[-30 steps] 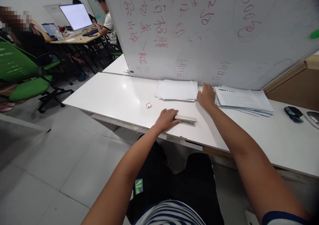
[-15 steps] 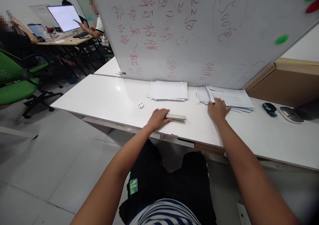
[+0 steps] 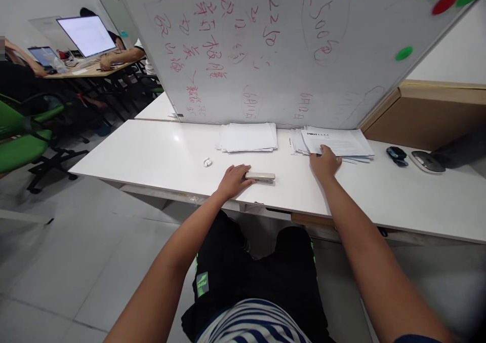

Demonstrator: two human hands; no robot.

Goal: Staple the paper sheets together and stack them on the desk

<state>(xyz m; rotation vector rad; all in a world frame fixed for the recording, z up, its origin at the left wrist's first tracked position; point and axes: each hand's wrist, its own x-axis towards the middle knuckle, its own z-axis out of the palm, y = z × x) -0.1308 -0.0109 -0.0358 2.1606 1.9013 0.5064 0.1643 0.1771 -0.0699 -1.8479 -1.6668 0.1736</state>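
Observation:
My left hand (image 3: pixel 234 181) is wrapped round the rear end of a beige stapler (image 3: pixel 261 177), which lies flat on the white table. The stapler's front end points right. At the near edge of the right-hand stack of printed paper (image 3: pixel 341 141) is my right hand (image 3: pixel 325 164), its fingers bent over the edge and the thumb on the right side. How many sheets lie between those fingers is hidden. Left of it, a second stack of white paper (image 3: pixel 248 137) rests against the foot of the whiteboard.
A small white ring-shaped thing (image 3: pixel 207 162) lies left of my left hand. Behind the stacks stands a whiteboard (image 3: pixel 266 89) with red writing. To the right are a dark object (image 3: pixel 397 155), a computer mouse (image 3: pixel 427 161) and a cardboard box (image 3: pixel 402 115). Two people sit at a far desk.
The view has shifted slightly, so the table things sit further left. My right hand's fingers have drawn in at the paper's edge. My left hand stays on the stapler.

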